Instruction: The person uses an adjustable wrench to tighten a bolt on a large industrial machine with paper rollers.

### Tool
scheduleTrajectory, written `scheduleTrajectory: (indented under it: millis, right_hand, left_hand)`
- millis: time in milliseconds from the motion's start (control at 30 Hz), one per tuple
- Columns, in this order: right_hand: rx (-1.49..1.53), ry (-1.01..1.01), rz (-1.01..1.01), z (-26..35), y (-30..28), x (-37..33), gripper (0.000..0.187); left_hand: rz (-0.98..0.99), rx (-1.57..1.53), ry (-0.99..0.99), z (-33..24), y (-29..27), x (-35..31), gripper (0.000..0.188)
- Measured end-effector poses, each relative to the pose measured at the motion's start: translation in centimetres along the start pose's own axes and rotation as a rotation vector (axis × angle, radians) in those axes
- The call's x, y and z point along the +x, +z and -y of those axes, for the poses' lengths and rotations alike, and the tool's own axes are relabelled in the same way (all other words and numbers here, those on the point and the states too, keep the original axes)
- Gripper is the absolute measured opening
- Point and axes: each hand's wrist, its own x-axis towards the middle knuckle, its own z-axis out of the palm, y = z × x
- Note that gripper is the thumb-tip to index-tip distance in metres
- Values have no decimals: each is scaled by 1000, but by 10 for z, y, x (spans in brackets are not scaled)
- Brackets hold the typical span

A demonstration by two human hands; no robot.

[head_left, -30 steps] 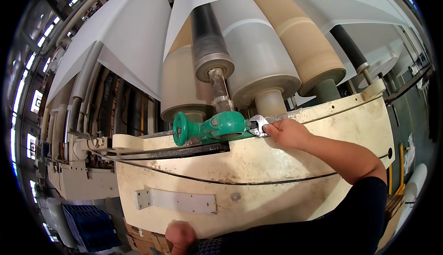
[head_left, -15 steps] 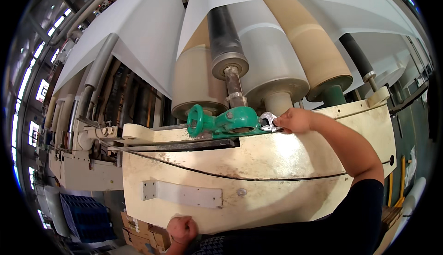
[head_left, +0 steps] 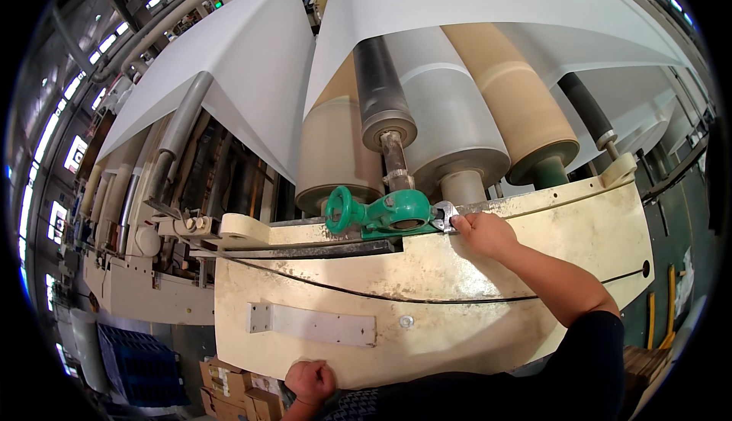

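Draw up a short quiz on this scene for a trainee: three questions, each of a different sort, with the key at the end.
1. Multiple choice: what does the person's right hand hold?
A) a red screwdriver
B) a silver metal wrench
C) a white cloth

2. True or false: the person's left hand grips the wrench too.

3. Fill in: in the picture, the green round handwheel stands to the ____ of the green metal housing.

Key:
1. B.
2. False; it is curled in a fist, well apart from the wrench, near the lower edge of the broad cream-painted panel.
3. Left.
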Motion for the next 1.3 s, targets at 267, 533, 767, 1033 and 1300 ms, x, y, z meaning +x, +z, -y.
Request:
scheduleTrajectory:
  millis: [267,533,767,1033,1300]
  right_hand:
    - [61,-112,73,-22,-1,9,47]
    - [24,-145,207,-24,-29,31,49]
    - [-57,-115,443,-20,-44,65,50]
    - [-62,-151,376,-13,-40,46,50]
    - [-95,-197,240,-20,-31,38,47]
  left_hand:
    - [75,-42,-110,-4,-6,-1,6]
    - [445,122,-132,-2,-11,-9,6]
    - [-35,-30,-54,-11,-13,8,9]
    - [-30,-20,-39,-12,-13,9,11]
    - [8,-25,-26,-12,-12,15,11]
